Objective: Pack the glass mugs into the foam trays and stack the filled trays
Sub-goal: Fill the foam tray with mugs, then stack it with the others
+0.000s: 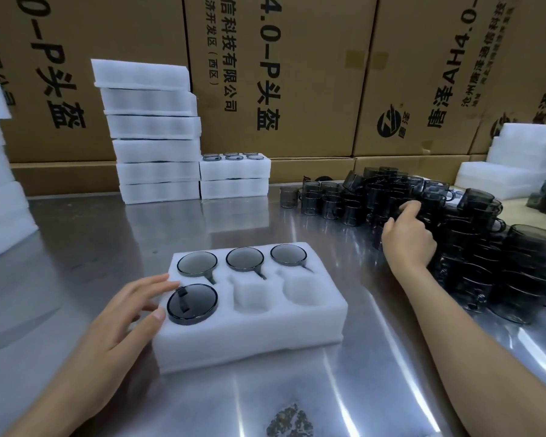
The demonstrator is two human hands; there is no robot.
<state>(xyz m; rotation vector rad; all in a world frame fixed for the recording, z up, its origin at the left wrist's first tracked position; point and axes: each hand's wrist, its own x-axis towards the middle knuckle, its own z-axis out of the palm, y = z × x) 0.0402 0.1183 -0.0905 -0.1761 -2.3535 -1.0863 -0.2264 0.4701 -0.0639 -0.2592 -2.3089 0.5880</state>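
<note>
On the steel table (pixel 108 234), the foam tray (pixel 252 335) holds four smoky glass mugs (pixel 192 304) with two pockets bare, the left hand (pixel 120 323) resting relaxed-fingered against its left edge, while right of the tray the right hand (pixel 407 238) reaches, fingers loosely spread and grasping nothing, into the mug pile (pixel 473 247).

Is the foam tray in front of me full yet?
Not full: the foam tray holds four mugs, and two near-row pockets are empty.
</note>
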